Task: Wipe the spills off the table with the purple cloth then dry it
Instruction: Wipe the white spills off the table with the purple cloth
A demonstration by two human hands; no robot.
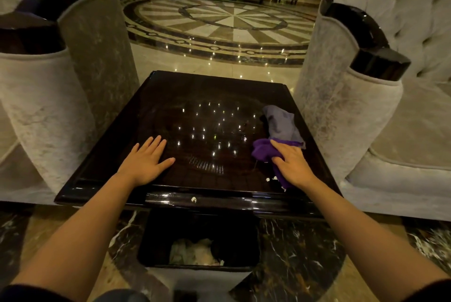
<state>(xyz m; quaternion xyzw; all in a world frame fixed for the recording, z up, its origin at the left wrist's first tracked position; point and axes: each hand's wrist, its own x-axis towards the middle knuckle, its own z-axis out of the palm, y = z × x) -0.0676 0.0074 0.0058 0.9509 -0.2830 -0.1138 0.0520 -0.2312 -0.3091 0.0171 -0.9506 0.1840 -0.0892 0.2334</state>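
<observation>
Dark glossy surface [170, 96] between two pale upholstered armchairs, patterned marble floor beyond. The purple cloth [262, 151] lies bunched at the near right of the surface, pressed flat under the right hand [291, 163]; the grip is released, fingers extended over the fabric rather than closed around it. A grey cloth [280, 123] lies just beyond, touching the purple one. Small white crumbs [268, 179] sit beside the right hand. The left hand [146, 161] rests palm-down, fingers spread, at the near left. A black bin [197, 240] stands below the near edge.
</observation>
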